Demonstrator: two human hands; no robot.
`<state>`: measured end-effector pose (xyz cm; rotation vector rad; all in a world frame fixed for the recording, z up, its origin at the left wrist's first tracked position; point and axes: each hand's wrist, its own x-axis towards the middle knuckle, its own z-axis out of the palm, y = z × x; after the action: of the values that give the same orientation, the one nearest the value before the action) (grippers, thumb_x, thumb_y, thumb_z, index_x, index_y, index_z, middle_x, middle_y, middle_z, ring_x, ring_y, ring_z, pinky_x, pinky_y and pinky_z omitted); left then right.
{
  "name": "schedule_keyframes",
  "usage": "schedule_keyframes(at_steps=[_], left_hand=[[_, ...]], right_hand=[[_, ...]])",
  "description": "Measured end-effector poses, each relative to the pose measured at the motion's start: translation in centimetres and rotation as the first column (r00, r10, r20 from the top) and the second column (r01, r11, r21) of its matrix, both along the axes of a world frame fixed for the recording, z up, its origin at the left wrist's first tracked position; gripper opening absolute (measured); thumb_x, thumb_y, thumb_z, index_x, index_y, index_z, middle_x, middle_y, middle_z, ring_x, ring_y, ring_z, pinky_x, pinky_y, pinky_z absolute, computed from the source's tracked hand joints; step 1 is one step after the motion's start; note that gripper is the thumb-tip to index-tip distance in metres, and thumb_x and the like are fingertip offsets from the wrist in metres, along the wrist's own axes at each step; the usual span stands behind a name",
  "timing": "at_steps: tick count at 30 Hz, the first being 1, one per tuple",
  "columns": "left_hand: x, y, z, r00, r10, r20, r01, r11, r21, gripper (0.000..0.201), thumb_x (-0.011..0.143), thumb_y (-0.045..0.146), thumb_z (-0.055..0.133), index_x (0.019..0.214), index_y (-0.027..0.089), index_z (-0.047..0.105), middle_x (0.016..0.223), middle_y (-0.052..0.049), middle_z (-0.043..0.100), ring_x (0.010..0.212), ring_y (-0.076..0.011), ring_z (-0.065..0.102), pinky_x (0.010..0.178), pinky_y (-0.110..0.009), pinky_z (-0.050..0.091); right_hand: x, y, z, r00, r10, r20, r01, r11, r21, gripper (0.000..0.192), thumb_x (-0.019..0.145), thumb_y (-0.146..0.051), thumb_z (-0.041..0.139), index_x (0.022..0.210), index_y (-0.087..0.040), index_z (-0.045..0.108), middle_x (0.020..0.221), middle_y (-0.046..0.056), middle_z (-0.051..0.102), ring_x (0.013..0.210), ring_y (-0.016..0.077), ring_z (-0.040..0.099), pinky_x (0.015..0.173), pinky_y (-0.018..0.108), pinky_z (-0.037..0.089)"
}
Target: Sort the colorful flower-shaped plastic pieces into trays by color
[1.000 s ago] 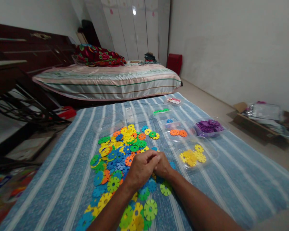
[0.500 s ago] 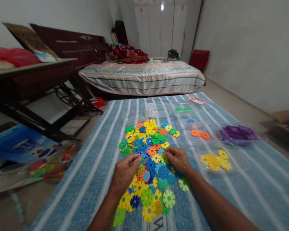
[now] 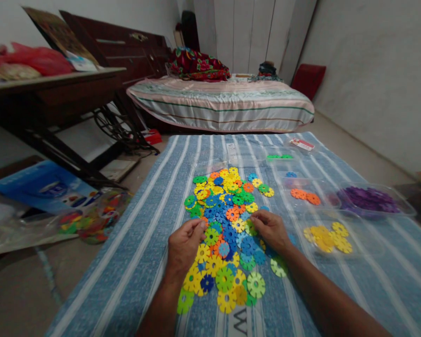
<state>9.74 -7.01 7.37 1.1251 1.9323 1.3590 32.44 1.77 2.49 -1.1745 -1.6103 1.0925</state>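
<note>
At the middle of the striped blue mat, the left hand and right hand, clasped together a second ago, now rest apart on the heap of snowflake discs, fingers curled; whether either pinches a disc, I cannot tell.

Ahead of me lies a striped bed with a red floral bundle. A dark wooden desk stands to my left, a red cushion by the wall.

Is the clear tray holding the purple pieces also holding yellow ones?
No, the purple pieces fill their own clear tray, while the yellow pieces lie in a separate tray nearer the person.
</note>
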Motion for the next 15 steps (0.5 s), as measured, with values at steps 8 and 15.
schedule_keyframes(at_steps=[8, 15], left_hand=[[-0.6, -0.8, 0.6, 0.997, -0.052, -0.048, 0.051, 0.998, -0.034, 0.032, 0.078, 0.047, 0.061, 0.082, 0.018, 0.072, 0.064, 0.001, 0.069, 0.056, -0.0125, 0.062, 0.057, -0.023, 0.052], [-2.0, -5.2, 1.3, 0.873, -0.170, -0.457, 0.170, 0.985, -0.041, 0.036, 0.085, 0.047, 0.058, 0.104, 0.019, 0.072, 0.110, -0.010, 0.074, 0.101, -0.0219, 0.070, 0.089, -0.035, 0.058]], right_hand=[[0.4, -0.3, 0.1, 0.999, -0.015, 0.047, 0.013, 0.999, 0.033, 0.024, 0.081, -0.041, 0.061, 0.071, -0.021, 0.071, 0.063, 0.000, 0.062, 0.057, 0.0143, 0.053, 0.056, 0.027, 0.043], [0.6, -0.6, 0.3, 0.999, -0.030, 0.028, 0.030, 1.000, 0.002, 0.029, 0.077, -0.049, 0.067, 0.070, -0.021, 0.072, 0.062, 0.001, 0.063, 0.056, 0.0149, 0.052, 0.053, 0.027, 0.043]])
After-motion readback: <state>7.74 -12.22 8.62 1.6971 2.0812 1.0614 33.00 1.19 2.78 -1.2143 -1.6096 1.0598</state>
